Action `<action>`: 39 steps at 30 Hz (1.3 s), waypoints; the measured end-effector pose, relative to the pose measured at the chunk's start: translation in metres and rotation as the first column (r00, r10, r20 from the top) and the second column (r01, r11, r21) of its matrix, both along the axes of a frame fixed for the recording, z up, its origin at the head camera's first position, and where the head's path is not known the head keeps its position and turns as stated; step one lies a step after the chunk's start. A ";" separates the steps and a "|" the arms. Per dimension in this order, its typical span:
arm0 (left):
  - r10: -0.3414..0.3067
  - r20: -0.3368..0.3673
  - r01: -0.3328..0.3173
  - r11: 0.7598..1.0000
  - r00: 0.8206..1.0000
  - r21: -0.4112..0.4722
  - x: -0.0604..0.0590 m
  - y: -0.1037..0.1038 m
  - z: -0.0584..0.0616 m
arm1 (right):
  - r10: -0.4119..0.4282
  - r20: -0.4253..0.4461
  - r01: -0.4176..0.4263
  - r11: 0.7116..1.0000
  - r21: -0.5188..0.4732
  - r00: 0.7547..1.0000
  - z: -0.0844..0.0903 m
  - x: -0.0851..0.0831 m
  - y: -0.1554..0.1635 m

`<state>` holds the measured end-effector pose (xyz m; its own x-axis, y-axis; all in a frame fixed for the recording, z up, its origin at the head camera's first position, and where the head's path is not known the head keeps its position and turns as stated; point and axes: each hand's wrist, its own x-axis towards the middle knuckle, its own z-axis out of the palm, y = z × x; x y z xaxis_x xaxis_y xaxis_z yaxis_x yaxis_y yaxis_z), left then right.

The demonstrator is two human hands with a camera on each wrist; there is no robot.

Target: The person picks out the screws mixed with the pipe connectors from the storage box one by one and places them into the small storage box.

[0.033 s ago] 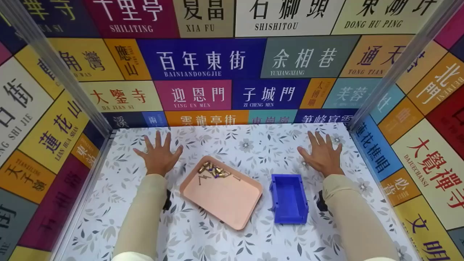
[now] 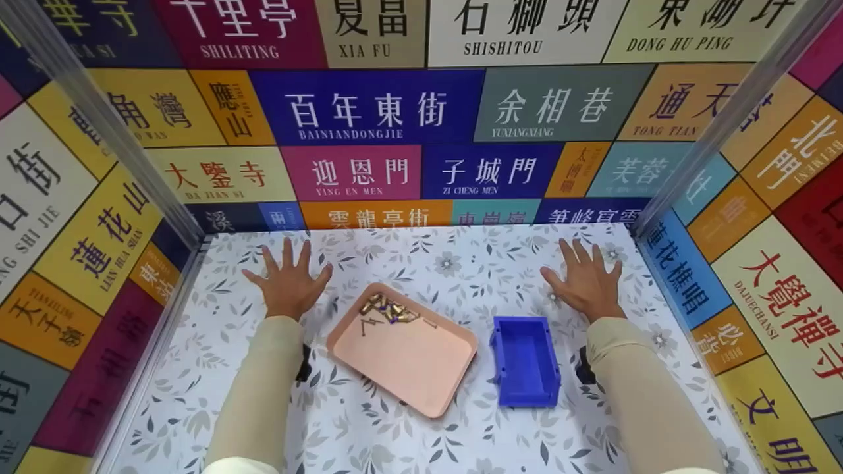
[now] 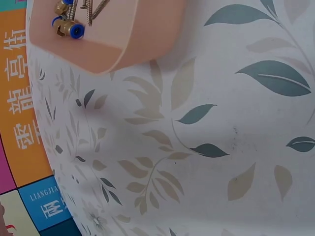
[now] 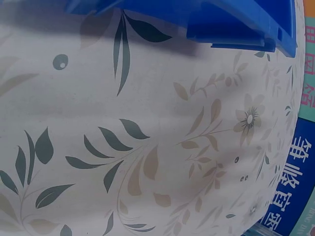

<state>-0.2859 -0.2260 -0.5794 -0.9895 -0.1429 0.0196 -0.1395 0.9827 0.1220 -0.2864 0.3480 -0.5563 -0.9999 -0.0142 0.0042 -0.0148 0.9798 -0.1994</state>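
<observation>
Left hand: the left hand lies flat on the floral tabletop, fingers spread, holding nothing.
Right hand: the right hand lies flat too, fingers spread.
Pink tray: the pink tray sits just right of the left hand, between both hands, long axis running from far-left to near-right.
Fittings: brass fittings and screws cluster in its far corner.
Blue bin: the blue bin stands near the right forearm, long axis pointing away from the person.
</observation>
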 end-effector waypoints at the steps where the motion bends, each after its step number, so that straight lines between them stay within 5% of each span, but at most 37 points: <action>1: 0.000 -0.001 0.000 1.000 1.000 -0.002 0.000 -0.001 -0.001 | -0.002 0.003 0.002 1.000 0.003 1.000 0.000 0.000 0.000; 13: -0.066 0.025 0.066 0.998 0.997 0.004 0.016 -0.006 -0.015 | 0.011 -0.014 -0.012 0.998 -0.062 1.000 -0.013 0.004 -0.002; 25: -0.205 0.008 0.205 0.978 0.979 -0.025 0.057 0.005 -0.027 | 0.059 -0.073 -0.073 0.978 -0.197 0.996 -0.014 0.016 -0.019; 39: -0.419 -0.028 0.418 0.896 0.908 0.152 0.094 0.014 -0.061 | 0.090 -0.154 -0.135 0.938 -0.320 0.984 -0.014 0.027 -0.035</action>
